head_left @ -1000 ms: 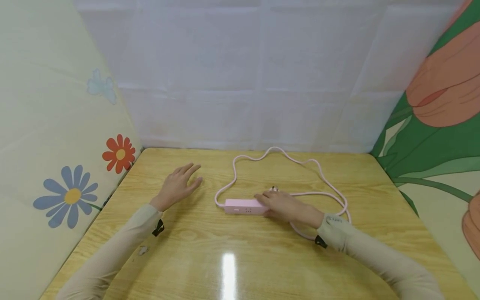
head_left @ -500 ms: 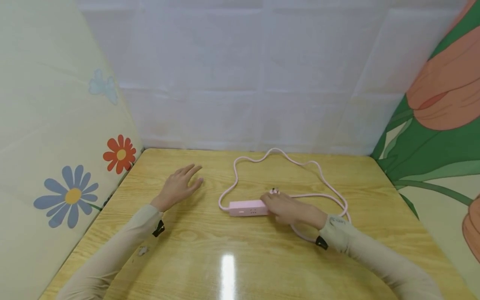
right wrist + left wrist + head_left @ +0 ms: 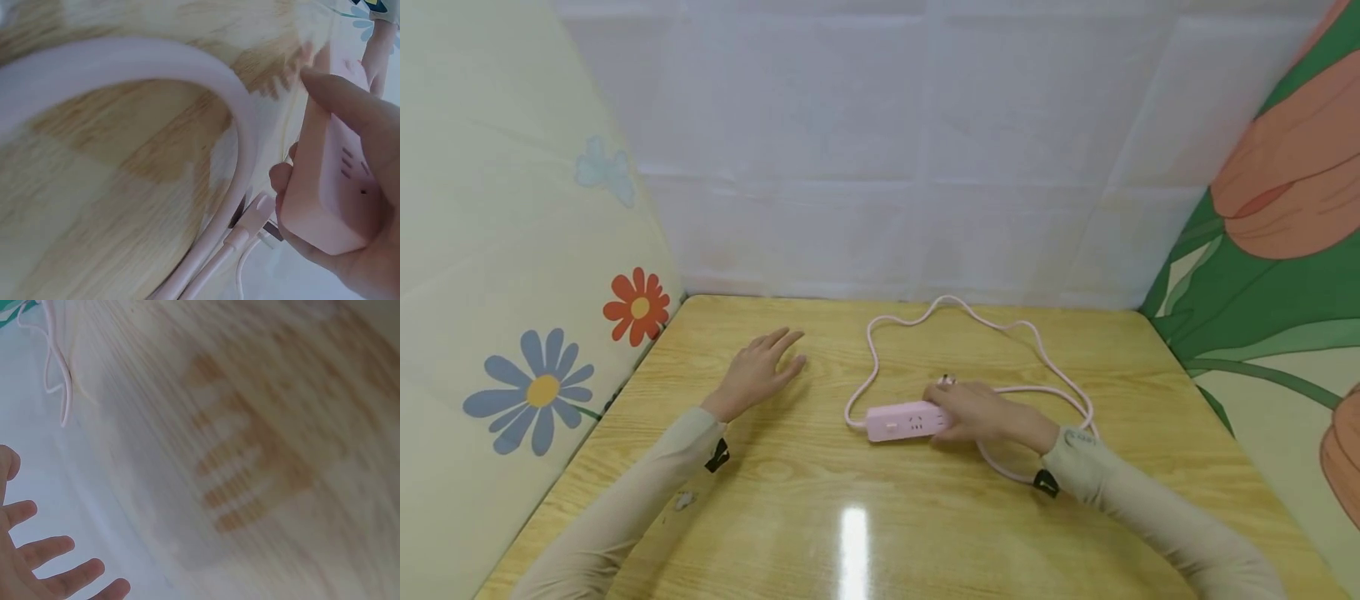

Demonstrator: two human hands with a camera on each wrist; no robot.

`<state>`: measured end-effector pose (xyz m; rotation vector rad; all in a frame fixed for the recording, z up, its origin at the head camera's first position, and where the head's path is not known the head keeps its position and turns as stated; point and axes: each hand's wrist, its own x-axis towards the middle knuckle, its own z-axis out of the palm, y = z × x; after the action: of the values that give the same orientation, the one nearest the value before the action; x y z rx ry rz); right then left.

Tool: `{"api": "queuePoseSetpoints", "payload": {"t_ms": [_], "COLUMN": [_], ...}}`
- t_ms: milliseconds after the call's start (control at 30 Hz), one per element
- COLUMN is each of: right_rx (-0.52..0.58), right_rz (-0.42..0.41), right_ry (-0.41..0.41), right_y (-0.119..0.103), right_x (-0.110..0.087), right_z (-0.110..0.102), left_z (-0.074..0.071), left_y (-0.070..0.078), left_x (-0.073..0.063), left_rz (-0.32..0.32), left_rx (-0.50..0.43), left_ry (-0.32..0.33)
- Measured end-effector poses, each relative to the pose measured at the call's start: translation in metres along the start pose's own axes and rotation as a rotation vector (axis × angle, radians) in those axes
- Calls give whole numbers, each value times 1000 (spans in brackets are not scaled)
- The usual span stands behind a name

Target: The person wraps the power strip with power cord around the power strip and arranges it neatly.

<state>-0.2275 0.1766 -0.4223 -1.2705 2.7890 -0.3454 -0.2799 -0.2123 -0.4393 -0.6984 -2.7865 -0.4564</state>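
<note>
A pink power strip with socket holes and a switch is in the middle of the head view. My right hand grips its right end, which the fingers partly cover. In the right wrist view, thumb and fingers lie on opposite sides of the power strip. Its pink cord leaves the left end and loops behind and to the right. Just behind the right hand lies the plug, with its prongs showing. My left hand, fingers spread and holding nothing, is to the left of the strip.
The wooden table is glossy, with a small pale worn patch near the left forearm. A white sheet hangs along the back edge. Flower-printed panels stand on both sides.
The power strip has shifted to the right in the right hand and turned slightly, its socket face now showing more. The left hand has stayed in place.
</note>
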Motion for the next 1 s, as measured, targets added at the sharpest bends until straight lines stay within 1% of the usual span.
{"api": "queuePoseSetpoints", "payload": {"t_ms": [100,233,400,467,633,733,1000], "right_rx": [-27,-80,-159,-162,-135,-127,-146], "right_rz": [9,40,8,-3,-5,-15,2], "right_ry": [11,44,159,205,264,281,308], "right_y": [-1,-2,2,3,3,3,1], "right_x": [1,1,-1,-2,-5,-6,-9], "right_z": [0,-1,-4,-5,-9,-11,-18], "left_z": [0,1,1,1,5,8,11], "left_y": [1,3,3,4,3,4,9], "left_x": [0,0,0,0,0,0,2], "left_rz": [10,27,69,91,146,170,207], "left_rx": [-1,-13,-23,-22,-9,2,-25], "left_ry": [7,15,20,20,33,37,28]}}
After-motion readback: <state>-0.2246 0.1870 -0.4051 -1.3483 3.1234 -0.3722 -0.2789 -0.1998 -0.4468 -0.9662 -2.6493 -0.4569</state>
